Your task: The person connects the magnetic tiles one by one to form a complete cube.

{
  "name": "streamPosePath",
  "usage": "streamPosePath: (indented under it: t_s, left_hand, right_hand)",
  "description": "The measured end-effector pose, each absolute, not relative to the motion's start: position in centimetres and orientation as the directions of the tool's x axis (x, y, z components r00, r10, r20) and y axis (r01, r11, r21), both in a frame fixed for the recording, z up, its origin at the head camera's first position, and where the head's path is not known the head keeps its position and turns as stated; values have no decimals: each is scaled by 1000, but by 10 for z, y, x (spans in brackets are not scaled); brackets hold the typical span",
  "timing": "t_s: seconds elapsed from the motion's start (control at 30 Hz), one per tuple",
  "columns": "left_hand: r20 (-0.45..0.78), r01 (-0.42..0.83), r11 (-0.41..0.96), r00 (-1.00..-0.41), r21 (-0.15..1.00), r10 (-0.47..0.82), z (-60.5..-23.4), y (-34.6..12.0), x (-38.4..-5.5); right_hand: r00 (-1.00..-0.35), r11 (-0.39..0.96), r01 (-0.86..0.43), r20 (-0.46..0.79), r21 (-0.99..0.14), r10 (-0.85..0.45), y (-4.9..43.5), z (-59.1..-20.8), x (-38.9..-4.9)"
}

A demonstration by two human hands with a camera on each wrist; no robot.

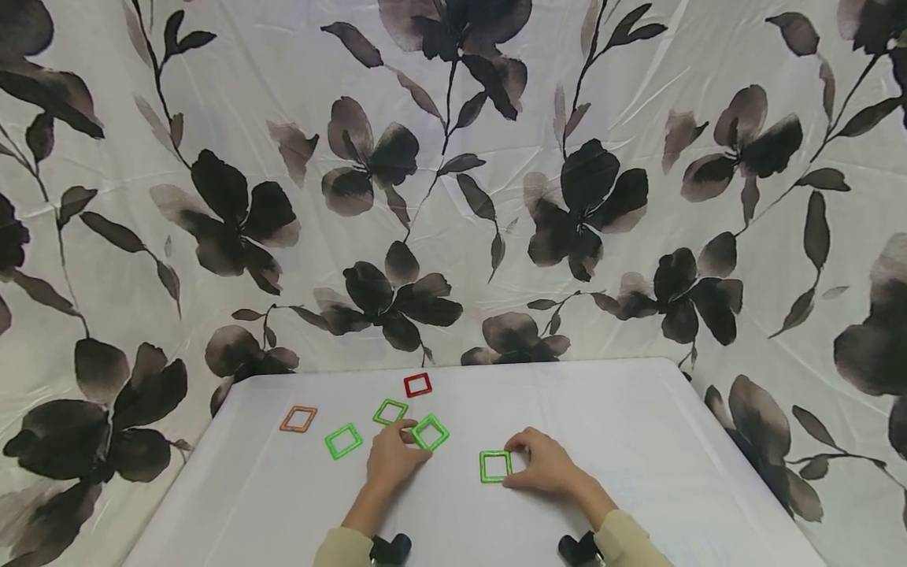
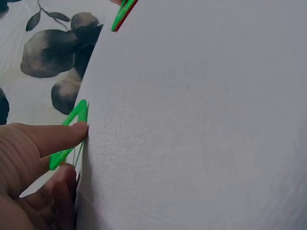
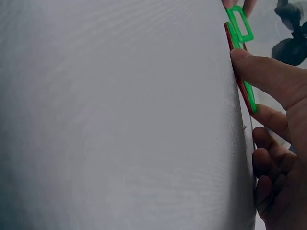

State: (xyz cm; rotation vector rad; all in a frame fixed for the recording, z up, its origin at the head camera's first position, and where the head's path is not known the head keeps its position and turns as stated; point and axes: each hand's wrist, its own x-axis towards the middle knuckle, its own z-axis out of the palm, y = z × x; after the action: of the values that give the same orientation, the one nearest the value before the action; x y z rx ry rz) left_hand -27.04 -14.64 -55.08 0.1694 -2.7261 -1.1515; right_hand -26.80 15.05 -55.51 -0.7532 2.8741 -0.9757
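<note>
At the white tabletop [image 1: 638, 409], short of its far edge, the left hand [image 1: 392, 458] pinched a bright green square plastic frame [image 1: 440, 424], the right hand [image 1: 547, 465] a red-backed green square frame [image 1: 483, 467]

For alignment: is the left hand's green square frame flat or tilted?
Tilted: in the right wrist view, the left square frame shows its opening; the right square frame looks edge-on.

4 green frames [image 1: 483, 467]; 1 orange frame [image 1: 294, 431]; black-flowered white backdrop [image 1: 468, 228].
</note>
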Motion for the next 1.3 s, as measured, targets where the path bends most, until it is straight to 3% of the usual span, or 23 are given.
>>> streamPosePath:
  t_s: [0.27, 0.47, 1.3]
  left_hand:
    - [165, -1, 553, -954, 833, -251, -552, -150, -276]
    - [135, -13, 475, -952, 880, -275, -556, -151, -276]
    - [116, 86, 264, -988, 961, -99, -544, -108, -274]
  right_hand:
    - [-891, 703, -426, 128, -570, -436, 151, -553, -268]
    - [-892, 700, -417, 112, -580, -438, 147, -551, -266]
    - [-902, 704, -392, 99, -591, -420, 147, -547, -265]
